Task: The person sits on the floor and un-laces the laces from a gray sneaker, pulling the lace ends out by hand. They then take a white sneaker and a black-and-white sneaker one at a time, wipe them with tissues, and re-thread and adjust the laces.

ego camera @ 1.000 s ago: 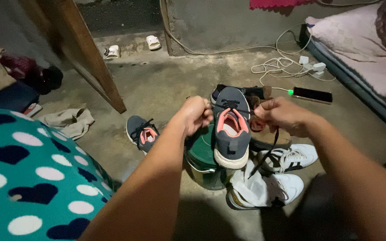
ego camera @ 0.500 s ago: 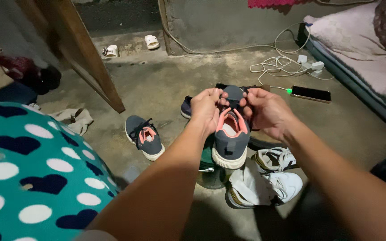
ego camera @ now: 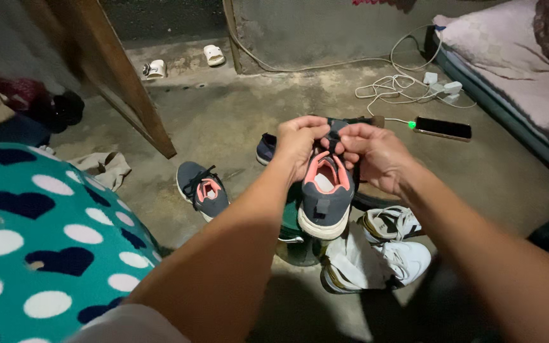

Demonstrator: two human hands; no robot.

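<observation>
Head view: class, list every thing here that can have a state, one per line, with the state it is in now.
Grey shoe: held up over a green bucket, heel toward the camera.
Left hand: closed on the shoe's laces.
Right hand: closed on the laces too.
Second grey shoe: upright on the floor, laced.
White shoes: on the floor, beside the bucket.
Phone: flat, cable plugged in, screen dark.

At frame centre your hands pinch a grey sneaker (ego camera: pixel 324 197) of matt woven cloth, its lining coral fabric and its sole pale, smooth rubber. Below it sit white sneakers (ego camera: pixel 382 257) of smooth, faintly shiny leather-like material. The floor (ego camera: pixel 223 121) is rough, matt concrete. Right of centre, a phone (ego camera: pixel 443 128) shows glossy glass; upper left, a plank (ego camera: pixel 131 95) of bare brown wood.
</observation>
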